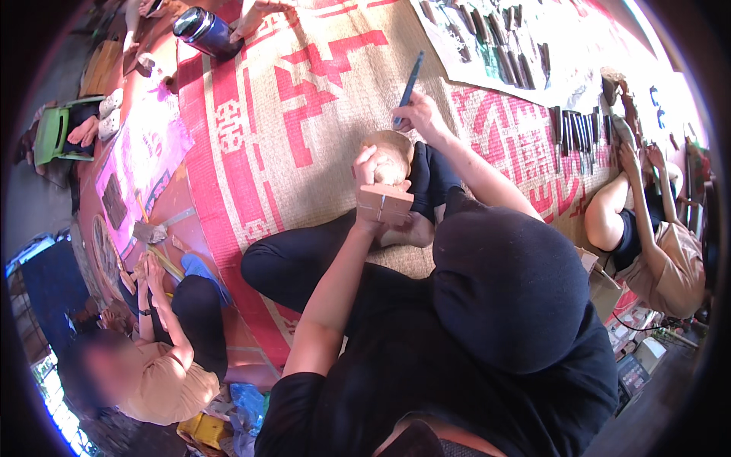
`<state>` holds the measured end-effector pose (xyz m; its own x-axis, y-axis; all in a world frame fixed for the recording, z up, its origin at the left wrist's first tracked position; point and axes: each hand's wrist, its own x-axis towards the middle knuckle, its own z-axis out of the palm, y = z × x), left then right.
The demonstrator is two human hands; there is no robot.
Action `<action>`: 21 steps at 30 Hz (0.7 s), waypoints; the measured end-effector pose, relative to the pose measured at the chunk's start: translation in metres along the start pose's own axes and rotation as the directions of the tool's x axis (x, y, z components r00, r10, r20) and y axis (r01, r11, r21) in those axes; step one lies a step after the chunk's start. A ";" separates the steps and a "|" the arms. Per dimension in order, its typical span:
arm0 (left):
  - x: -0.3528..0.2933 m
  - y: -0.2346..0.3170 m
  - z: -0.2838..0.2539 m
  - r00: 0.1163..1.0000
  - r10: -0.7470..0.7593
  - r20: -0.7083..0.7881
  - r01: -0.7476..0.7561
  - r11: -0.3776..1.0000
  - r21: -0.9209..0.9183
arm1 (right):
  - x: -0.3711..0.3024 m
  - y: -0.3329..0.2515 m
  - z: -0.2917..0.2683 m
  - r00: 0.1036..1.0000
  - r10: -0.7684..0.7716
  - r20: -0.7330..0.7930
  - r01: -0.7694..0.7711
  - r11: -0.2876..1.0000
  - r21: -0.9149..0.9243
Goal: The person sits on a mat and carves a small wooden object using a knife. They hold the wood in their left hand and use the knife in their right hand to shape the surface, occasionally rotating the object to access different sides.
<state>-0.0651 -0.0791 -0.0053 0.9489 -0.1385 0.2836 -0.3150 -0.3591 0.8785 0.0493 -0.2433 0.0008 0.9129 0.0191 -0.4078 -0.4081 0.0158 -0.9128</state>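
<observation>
Your right grip [420, 116], pinched around a blue tool [411, 84] beside the pale rounded piece [392, 163], could nick your left grip [367, 166], curled around it, if that piece rolls.

Beige woven straw mat with red patterns [343, 84] over reddish tiled floor [242, 339]. On mat: bright white sheet [470, 74] bearing slim dark-handled tools [499, 36]; nearby, row of thin black tools [582, 137]. On floor: pink sheet [156, 126].

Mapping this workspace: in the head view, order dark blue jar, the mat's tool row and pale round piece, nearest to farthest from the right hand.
1. Pale round piece: below left of right hand.
2. Tool row: right.
3. Dark blue jar: upper left.
</observation>
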 end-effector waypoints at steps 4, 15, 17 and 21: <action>-0.001 0.003 -0.004 0.998 0.065 0.011 -0.066 0.996 0.068 | -0.005 -0.008 -0.001 0.995 -0.033 0.095 0.029 0.999 0.042; -0.004 -0.004 0.000 0.998 0.063 -0.004 -0.063 0.997 0.048 | 0.003 -0.010 -0.003 0.998 -0.025 0.060 0.031 0.995 -0.090; -0.003 0.001 -0.001 1.000 0.005 0.004 -0.005 1.000 -0.005 | -0.006 -0.013 0.005 0.986 -0.103 0.129 0.106 0.994 -0.015; -0.002 0.009 -0.005 0.998 0.056 0.032 -0.057 0.998 0.038 | -0.002 -0.002 0.009 0.988 -0.026 0.150 0.066 0.963 -0.263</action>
<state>-0.0697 -0.0776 0.0033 0.9286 -0.1878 0.3199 -0.3693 -0.3853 0.8457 0.0482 -0.2342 0.0035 0.9114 0.1685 -0.3756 -0.3300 -0.2464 -0.9113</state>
